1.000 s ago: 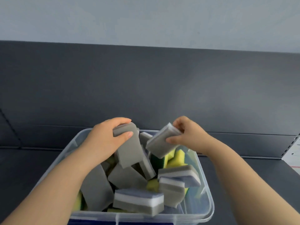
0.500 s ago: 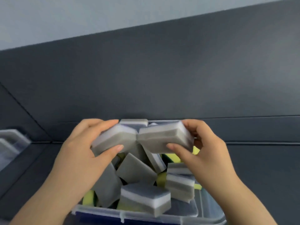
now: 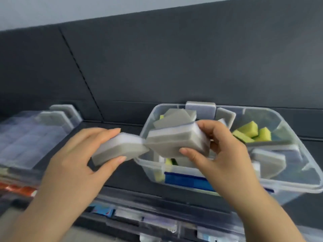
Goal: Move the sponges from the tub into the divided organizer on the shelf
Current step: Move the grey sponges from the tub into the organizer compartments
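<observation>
My left hand (image 3: 76, 159) grips a grey-and-white sponge (image 3: 118, 147) between fingers and thumb, just left of the tub. My right hand (image 3: 218, 154) grips a second grey-and-white sponge (image 3: 174, 142) over the tub's left end; the two sponges touch end to end. The clear plastic tub (image 3: 288, 186) on the dark shelf holds several grey sponges (image 3: 267, 161) and yellow-green sponges (image 3: 250, 130). At far left stands the clear divided organizer (image 3: 26, 137), blurred, with two grey sponges (image 3: 57, 116) upright at its back.
A dark grey back panel (image 3: 174, 58) rises behind the shelf. Below the shelf's front edge, a lower level carries packaged goods (image 3: 104, 210) and red items (image 3: 17, 188) at left. A blue label (image 3: 185, 180) sits on the tub's front wall.
The view swung left, bringing the organizer into sight. Both hands carried their sponges left, from above the tub's middle to its left end, still held end to end.
</observation>
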Demonstrator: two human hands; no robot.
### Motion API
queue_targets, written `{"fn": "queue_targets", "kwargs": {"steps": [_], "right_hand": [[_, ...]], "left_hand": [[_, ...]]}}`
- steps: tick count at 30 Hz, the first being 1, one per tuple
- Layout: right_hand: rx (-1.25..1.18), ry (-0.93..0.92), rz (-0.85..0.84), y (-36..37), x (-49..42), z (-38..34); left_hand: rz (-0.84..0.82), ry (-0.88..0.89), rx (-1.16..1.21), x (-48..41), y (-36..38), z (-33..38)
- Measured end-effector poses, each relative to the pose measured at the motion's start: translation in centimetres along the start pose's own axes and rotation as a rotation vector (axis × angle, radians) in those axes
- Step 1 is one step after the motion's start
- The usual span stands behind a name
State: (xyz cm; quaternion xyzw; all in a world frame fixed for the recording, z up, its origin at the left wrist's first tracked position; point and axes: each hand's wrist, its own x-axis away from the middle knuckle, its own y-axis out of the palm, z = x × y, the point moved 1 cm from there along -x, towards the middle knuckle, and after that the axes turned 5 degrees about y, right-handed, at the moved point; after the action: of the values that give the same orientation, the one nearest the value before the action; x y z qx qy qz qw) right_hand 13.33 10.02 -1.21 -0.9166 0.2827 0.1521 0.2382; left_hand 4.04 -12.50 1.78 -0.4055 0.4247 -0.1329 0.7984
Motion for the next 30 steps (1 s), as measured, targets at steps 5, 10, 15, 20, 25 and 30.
{"fn": "queue_targets", "kwargs": {"steps": [5, 10, 15, 20, 25, 30], "right_hand": [[0.092, -0.066, -0.121, 11.1, 4.2, -4.6], [0.143, -0.126, -0.244, 20.7, 7.3, -7.6], [0.103, -0.082, -0.292, 26.7, 7.2, -8.8], [0.102, -0.028, -0.283, 31.7, 4.4, -8.1], [0.090, 0.013, -0.223, 37.2, -1.2, -6.5], [0.028, 0.006, -0.214, 43.8, -8.8, -6.7]], "left_hand": [[0.018, -0.120, -0.012, 9.3, -6.7, -9.1], [0.138, -0.245, 0.024, 16.1, -10.3, -15.4], [0.213, -0.339, 0.006, 18.0, -12.4, -20.7], [0.215, -0.370, -0.004, 16.6, -12.3, -25.8], [0.164, -0.335, -0.032, 12.8, -12.6, -33.2], [0.137, -0.381, -0.167, 8.0, -15.7, -40.9]]}}
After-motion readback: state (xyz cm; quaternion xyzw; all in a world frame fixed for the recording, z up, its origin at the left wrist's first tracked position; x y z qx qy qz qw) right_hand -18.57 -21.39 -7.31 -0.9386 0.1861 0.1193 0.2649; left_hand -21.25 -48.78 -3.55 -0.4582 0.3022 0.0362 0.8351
